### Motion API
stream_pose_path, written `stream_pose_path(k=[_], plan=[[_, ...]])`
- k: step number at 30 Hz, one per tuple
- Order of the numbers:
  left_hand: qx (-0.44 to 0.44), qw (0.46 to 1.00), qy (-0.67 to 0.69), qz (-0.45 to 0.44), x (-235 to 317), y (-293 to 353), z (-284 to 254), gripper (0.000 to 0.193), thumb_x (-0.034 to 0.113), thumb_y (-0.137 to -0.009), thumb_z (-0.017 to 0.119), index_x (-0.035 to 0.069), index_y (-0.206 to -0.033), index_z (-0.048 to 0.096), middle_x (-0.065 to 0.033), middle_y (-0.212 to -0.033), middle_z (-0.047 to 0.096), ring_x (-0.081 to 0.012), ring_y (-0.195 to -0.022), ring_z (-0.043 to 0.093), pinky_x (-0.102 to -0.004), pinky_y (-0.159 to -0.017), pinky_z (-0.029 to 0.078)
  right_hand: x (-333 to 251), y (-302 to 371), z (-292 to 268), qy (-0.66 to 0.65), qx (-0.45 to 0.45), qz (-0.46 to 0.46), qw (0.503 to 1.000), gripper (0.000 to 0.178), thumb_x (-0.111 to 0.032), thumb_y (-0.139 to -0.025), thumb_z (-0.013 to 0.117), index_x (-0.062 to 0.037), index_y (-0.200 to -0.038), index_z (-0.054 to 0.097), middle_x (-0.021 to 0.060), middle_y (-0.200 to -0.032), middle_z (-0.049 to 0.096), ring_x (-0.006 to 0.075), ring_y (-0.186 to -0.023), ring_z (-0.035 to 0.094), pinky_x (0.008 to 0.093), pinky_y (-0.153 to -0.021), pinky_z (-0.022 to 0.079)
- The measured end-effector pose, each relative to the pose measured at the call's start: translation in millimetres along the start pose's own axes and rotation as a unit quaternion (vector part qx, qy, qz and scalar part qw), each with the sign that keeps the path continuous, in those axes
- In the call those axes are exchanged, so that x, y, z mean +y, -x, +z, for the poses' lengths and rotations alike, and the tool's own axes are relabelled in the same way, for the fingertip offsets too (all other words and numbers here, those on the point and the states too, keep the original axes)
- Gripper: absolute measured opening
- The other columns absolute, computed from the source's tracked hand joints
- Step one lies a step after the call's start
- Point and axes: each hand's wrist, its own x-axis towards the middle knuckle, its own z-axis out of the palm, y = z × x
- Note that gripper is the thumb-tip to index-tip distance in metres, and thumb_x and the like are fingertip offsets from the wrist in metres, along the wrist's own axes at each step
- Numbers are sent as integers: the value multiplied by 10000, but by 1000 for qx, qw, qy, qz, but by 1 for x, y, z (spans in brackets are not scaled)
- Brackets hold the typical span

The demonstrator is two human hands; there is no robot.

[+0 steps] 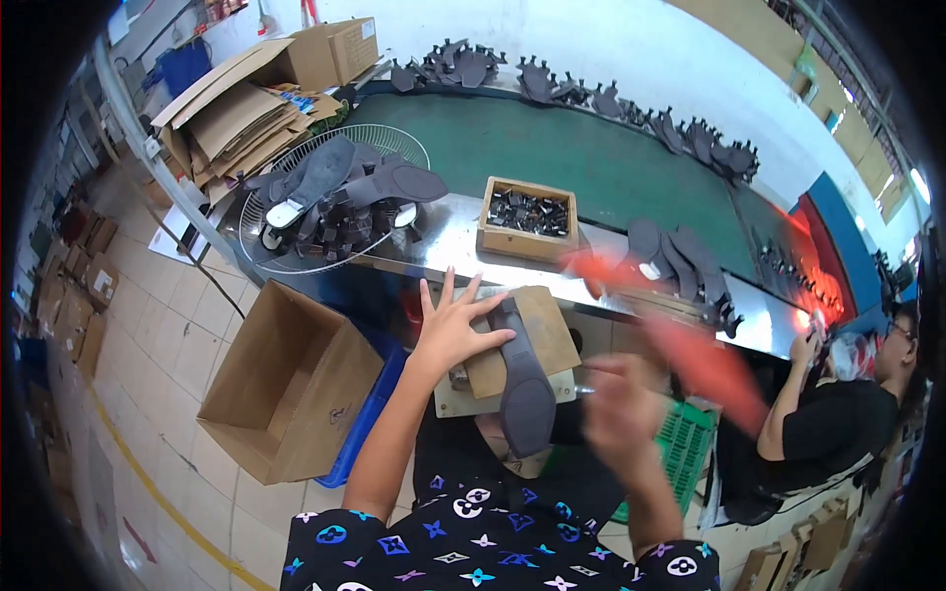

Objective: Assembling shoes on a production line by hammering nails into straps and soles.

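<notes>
My left hand is spread open. Its thumb and fingertips rest at the narrow upper end of a dark grey shoe sole. That sole lies lengthwise over a tan board on a pale fixture plate, its wide end toward me. To the right, my right hand is closed in a fist and smeared by motion. A long red hammer-like tool streaks beside and above that fist, too blurred to make out its exact shape. The fist is apart from the sole.
A wire basket heaped with soles stands at left, near a wooden box of small dark parts. More soles lie right. An open carton and green crate flank me. A co-worker sits at right.
</notes>
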Motion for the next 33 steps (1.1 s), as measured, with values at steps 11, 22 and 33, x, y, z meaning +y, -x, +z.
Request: stream_pose_path(k=[11, 22, 33], plan=[[39, 999, -22, 23, -8, 6, 5, 728, 764, -785, 602, 411, -1420, 568, -90, -1614, 368, -396, -1543, 125, -714, -1168, -37, 12, 13, 26, 111, -49, 33, 992, 184, -210, -1002, 570, -32, -962, 598, 152, -710, 604, 303, -572, 576, 409, -559, 478], [-17, 879, 440, 183, 60, 76, -42, 199, 182, -929, 671, 2, -1002, 716, -162, -934, 710, -303, -850, 710, -372, -755, 544, 30, -23, 38, -121, -29, 44, 991, 231, -129, -970, 644, 1, -1151, 583, 176, -778, 614, 347, -653, 650, 405, -574, 498], [-254, 754, 605, 14, 126, 138, -93, 253, 146, -1004, 581, -55, -1049, 728, -134, -890, 700, -190, -790, 678, -288, -712, 508, 34, -7, 32, -192, -253, -28, 948, 416, -313, -941, 661, -17, -1233, 648, 154, -1204, 638, 288, -1128, 606, 390, -942, 463]])
